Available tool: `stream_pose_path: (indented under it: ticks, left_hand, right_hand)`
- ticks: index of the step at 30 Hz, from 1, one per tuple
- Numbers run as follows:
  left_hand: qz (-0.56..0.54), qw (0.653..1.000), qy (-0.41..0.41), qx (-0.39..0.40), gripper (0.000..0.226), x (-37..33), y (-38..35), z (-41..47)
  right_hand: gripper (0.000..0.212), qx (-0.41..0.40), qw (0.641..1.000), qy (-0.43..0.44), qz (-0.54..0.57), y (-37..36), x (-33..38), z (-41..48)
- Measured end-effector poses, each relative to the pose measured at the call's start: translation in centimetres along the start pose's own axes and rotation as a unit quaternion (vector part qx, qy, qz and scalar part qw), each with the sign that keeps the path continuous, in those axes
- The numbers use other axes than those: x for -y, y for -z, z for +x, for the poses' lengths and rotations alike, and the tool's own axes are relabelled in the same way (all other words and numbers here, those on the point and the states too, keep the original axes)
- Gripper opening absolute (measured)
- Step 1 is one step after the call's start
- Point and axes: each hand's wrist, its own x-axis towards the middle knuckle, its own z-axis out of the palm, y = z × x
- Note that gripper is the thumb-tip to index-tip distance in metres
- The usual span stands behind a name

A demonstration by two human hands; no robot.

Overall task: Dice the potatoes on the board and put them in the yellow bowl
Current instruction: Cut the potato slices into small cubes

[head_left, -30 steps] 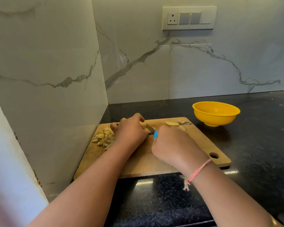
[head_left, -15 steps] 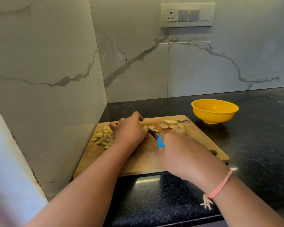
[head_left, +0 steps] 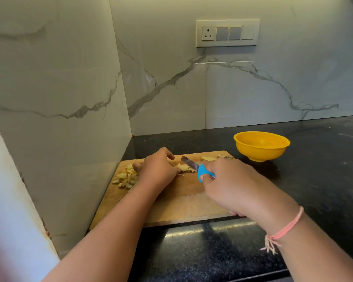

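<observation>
Nearest the camera, a black speckled counter (head_left: 212,253) runs under both forearms, and a pink thread bracelet (head_left: 286,231) is tied round the right wrist. Just past the counter's front strip lies a wooden cutting board (head_left: 181,206), set at a slight angle, with its left corner close to the marble side wall (head_left: 55,98).

The right hand (head_left: 232,186) is over the middle of the board, its fingers wrapped round the blue handle of a small knife (head_left: 202,171). The blade points away and to the left, toward the other hand. The left hand (head_left: 157,169) is a little further back and to the left, apart from the right one. Its fingers are curled down and their tips pinch a cut potato piece (head_left: 184,167) against the wood, just beside the blade (whether the edge touches the piece is not clear).

Left of that hand, partly behind it, a heap of diced potato (head_left: 125,177) lies on the board. Along the board's far edge, beyond the right hand, lie a few potato slices (head_left: 208,158).

Further back and to the right, off the board and on the counter, stands the yellow bowl (head_left: 261,146), upright. Behind everything rises the marble back wall, with a switch plate (head_left: 227,33) mounted high on it.
</observation>
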Motion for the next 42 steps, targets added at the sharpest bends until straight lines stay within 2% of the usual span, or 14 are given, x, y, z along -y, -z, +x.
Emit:
stream_pose_path:
  ticks: [4, 8, 12, 16, 20, 23, 26, 28, 33, 42]
  left_hand:
    - [-0.003, 1.000, -0.004, 0.019, 0.026, 0.0, -0.1, 0.3]
    - [-0.004, 1.000, -0.002, 0.007, 0.026, 0.1, -0.1, 0.6]
    - [0.008, 1.000, -0.008, 0.002, 0.029, -0.1, -0.2, 0.6]
    - [0.027, 1.000, -0.010, 0.002, 0.033, -0.3, 0.0, 0.4]
    - [0.045, 0.999, -0.015, 0.001, 0.034, -0.5, 0.1, 0.3]
    - [0.049, 0.999, -0.018, -0.001, 0.032, -0.5, 0.0, 0.3]
    - [0.046, 0.999, -0.020, -0.015, 0.028, -0.3, -0.2, 0.4]
    - [0.046, 0.999, -0.019, -0.020, 0.028, -0.4, -0.2, 0.3]
    - [0.052, 0.998, -0.012, -0.026, 0.028, -0.8, -0.1, -0.1]
    - [0.046, 0.998, -0.006, -0.032, 0.030, -0.5, 0.0, -0.2]
  right_hand:
    - [0.038, -0.005, 1.000, 0.004, -0.007, -1.1, 0.2, 1.3]
    - [0.034, -0.010, 1.000, 0.015, -0.004, -1.9, 0.4, 2.0]
    - [0.038, -0.026, 0.999, 0.020, -0.003, -2.5, 0.7, 2.1]
    - [0.036, -0.011, 1.000, 0.006, -0.004, -3.2, 0.7, 2.4]
    - [0.027, 0.015, 1.000, -0.012, -0.007, -3.5, 1.3, 3.0]
    - [0.008, 0.019, 1.000, -0.012, 0.021, -3.6, 1.8, 3.1]
    - [0.015, 0.019, 0.999, -0.012, 0.049, -3.8, 2.1, 3.2]
    - [0.007, 0.021, 0.998, -0.014, 0.058, -3.8, 1.9, 3.2]
    - [0.029, 0.036, 0.999, -0.013, 0.037, -3.4, 1.4, 2.3]
    - [0.039, 0.082, 0.997, -0.015, 0.004, -1.2, 0.1, -0.1]
